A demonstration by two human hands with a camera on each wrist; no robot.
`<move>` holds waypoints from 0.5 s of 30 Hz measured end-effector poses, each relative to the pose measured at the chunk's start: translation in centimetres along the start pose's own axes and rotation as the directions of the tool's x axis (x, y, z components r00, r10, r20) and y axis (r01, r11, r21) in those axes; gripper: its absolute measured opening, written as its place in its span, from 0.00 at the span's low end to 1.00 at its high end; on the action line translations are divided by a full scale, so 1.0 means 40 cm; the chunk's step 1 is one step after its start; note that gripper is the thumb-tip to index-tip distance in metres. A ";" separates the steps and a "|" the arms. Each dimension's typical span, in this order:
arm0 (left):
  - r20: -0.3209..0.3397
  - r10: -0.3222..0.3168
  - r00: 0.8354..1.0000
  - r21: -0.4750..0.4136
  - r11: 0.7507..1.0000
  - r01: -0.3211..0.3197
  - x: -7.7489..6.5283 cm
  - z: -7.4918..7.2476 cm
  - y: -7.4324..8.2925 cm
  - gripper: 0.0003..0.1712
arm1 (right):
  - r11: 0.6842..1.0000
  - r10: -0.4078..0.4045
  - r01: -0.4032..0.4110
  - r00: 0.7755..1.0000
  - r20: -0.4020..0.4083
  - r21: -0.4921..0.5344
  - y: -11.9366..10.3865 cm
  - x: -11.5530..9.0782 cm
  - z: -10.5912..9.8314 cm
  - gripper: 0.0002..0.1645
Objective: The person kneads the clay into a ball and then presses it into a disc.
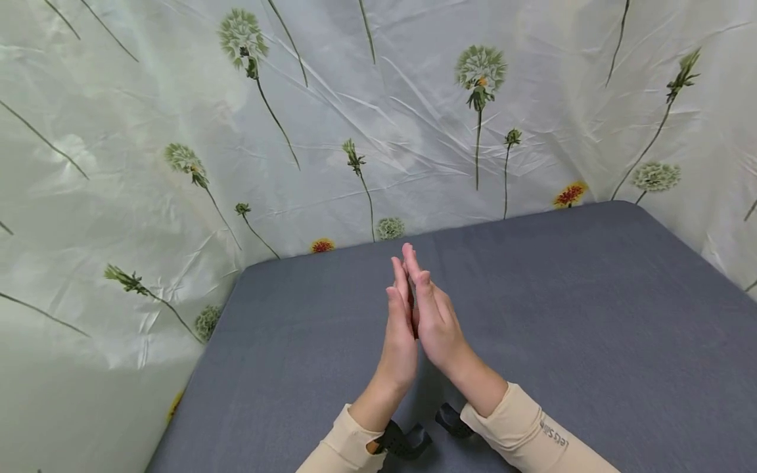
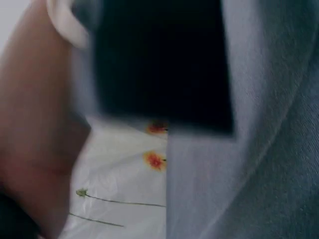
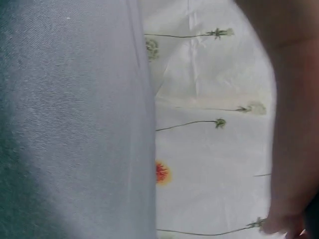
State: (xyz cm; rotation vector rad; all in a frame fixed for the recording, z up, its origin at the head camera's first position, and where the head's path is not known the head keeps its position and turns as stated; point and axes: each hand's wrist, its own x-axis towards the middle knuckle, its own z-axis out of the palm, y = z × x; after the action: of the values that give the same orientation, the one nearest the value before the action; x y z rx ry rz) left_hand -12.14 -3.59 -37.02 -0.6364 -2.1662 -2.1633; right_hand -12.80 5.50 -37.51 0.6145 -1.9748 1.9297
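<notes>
In the head view, my left hand and right hand stand upright, brought together palm to palm above the grey surface. Their fingers are straight and point up and away. The fingertips touch or nearly touch, and a narrow dark gap shows between the palms. Neither hand holds a visible object. A black strap-like device sits at the left wrist and another black device at the right wrist. Skin of the left arm or hand fills the left wrist view's left side; the right one appears at right in its view.
A grey cloth-covered surface spreads under the hands, its far edge meeting a shiny whitish curtain printed with dandelions and orange flowers. Beige sleeves cover the forearms. A large dark shape blocks much of the left wrist view.
</notes>
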 end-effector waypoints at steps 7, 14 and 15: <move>-0.118 0.013 0.993 0.024 1.000 -0.010 0.009 -0.051 0.042 0.52 | 0.988 0.114 -0.128 0.983 0.146 0.090 0.018 -0.022 0.049 0.36; -0.172 -0.008 0.985 -0.094 0.996 -0.008 0.036 -0.100 0.050 0.54 | 0.997 -0.018 0.006 0.986 0.163 0.071 -0.024 -0.052 0.090 0.33; -0.158 -0.023 0.987 -0.118 0.993 0.004 0.037 -0.097 0.044 0.55 | 0.998 -0.045 0.037 0.989 0.144 0.058 -0.031 -0.052 0.087 0.33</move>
State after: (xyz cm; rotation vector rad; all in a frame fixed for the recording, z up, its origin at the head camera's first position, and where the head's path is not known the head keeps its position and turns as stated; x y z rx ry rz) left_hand -14.03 -6.97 -34.75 -0.4367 -1.9819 -2.2759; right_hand -10.13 2.20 -37.65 0.8258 -1.9819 1.9711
